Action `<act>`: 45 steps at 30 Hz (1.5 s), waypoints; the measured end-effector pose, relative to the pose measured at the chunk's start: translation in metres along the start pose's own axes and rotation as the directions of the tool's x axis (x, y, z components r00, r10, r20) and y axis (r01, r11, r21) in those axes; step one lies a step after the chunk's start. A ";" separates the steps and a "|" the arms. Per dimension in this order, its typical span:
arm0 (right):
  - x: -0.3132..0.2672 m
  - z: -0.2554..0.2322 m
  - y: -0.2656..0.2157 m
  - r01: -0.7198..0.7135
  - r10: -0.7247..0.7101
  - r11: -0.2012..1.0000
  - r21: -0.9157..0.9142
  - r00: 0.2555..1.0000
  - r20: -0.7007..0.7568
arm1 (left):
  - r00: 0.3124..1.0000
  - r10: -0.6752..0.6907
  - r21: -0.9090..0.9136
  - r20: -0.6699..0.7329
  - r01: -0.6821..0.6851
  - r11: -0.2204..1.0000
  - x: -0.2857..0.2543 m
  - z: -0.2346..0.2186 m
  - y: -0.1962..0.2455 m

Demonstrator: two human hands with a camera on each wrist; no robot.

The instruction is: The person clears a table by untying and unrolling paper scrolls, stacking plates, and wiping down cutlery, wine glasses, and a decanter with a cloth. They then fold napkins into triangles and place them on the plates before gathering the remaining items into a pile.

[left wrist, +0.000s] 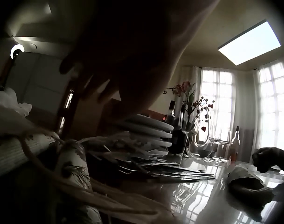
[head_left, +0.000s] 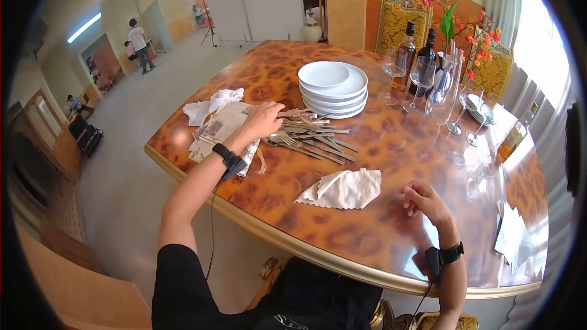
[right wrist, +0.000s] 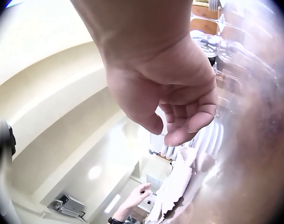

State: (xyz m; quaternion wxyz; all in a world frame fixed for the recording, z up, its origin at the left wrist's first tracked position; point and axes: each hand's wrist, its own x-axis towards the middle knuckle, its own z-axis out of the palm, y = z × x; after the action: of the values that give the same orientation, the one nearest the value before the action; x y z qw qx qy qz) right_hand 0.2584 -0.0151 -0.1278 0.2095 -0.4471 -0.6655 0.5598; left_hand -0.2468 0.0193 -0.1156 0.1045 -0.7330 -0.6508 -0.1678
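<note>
My left hand (head_left: 262, 121) hovers over the near end of a pile of cutlery (head_left: 312, 137), beside folded cloth napkins (head_left: 223, 121). In the left wrist view its fingers reach out above the pile, holding nothing. Forks and knives fan out on the glossy table, with some twine-like strands (head_left: 309, 115) at the back of the pile. A white textured napkin (head_left: 345, 189), loosely folded with a zigzag edge, lies between my hands. To its right is my right hand (head_left: 425, 200), fingers loosely curled and nothing in them, as the right wrist view (right wrist: 179, 102) also shows.
A stack of white plates (head_left: 333, 88) with a bowl on top stands behind the cutlery. Wine glasses (head_left: 422, 76), dark bottles (head_left: 426, 52) and a flower arrangement fill the back right. Another white napkin (head_left: 512, 235) lies at the right edge. People stand far off at left.
</note>
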 end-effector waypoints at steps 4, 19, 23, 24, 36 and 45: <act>0.005 -0.004 0.022 0.004 -0.004 0.999 0.034 1.000 0.004 | 1.000 0.007 0.016 -0.013 -0.006 1.000 0.040 0.054 -0.014; 0.002 -0.007 0.022 0.027 -0.026 0.999 -0.021 1.000 0.015 | 0.955 0.021 -0.427 -0.295 -0.152 0.891 0.026 -0.034 0.093; -0.001 0.008 -0.002 0.160 -0.158 0.985 0.071 0.987 -0.035 | 0.904 0.139 -0.537 -0.404 -0.357 0.764 0.004 -0.027 0.173; -0.001 0.015 -0.005 0.256 -0.251 0.963 0.088 0.965 -0.071 | 0.929 0.129 -0.628 -0.346 -0.331 0.704 -0.002 -0.022 0.194; -0.001 0.002 0.009 0.301 -0.284 0.950 0.086 0.944 -0.168 | 0.908 0.380 -0.591 -0.174 -0.405 0.698 0.004 0.015 0.274; 0.001 -0.003 0.014 0.336 -0.290 0.932 0.139 0.918 -0.272 | 0.822 0.446 -0.700 0.354 -0.084 0.709 0.013 -0.002 0.279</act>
State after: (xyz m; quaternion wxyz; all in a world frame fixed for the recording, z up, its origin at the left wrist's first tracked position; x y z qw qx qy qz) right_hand 0.2653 -0.0134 -0.1398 0.4177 -0.3795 -0.6432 0.5176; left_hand 0.0306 -0.0062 -0.0903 -0.3076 -0.8279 -0.4364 -0.1719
